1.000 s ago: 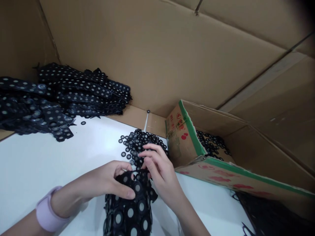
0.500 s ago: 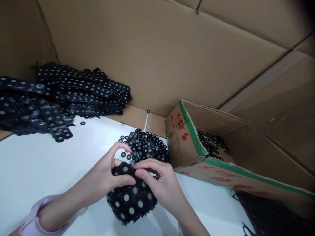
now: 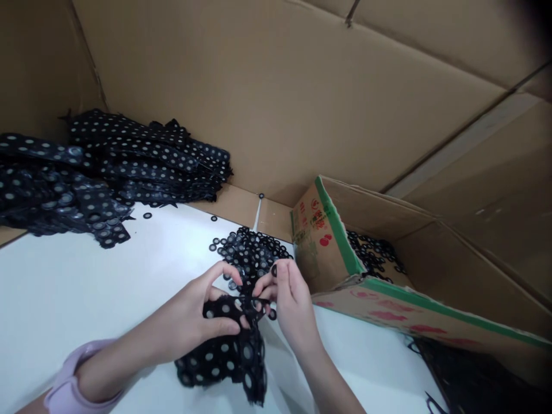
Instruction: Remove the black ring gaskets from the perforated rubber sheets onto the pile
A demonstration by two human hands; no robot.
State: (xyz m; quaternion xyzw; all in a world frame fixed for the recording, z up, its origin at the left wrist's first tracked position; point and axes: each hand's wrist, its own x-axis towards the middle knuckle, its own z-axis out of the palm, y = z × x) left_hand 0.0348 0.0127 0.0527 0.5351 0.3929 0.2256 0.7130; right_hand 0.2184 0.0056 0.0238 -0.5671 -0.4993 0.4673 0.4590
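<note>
Both hands (image 3: 202,319) pinch black sheet (image 3: 224,356), rt (image 3: 291,299) w/ ring (image 3: 273,269)

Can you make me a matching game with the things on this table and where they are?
Things:
1. black dotted sheet
2. loose rings
3. stack of sheets
4. small box

Places:
A. far left, against the cardboard wall
B. held in both hands
C. right of the hands, with rings inside
D. heaped on the white table, just beyond the hands

Pairs: 1-B, 2-D, 3-A, 4-C

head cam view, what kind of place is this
Probably a small workshop bench for hand piecework. Cardboard walls surround a white table with stacked black dotted sheets, loose black rings and a cardboard box holding more.
</note>
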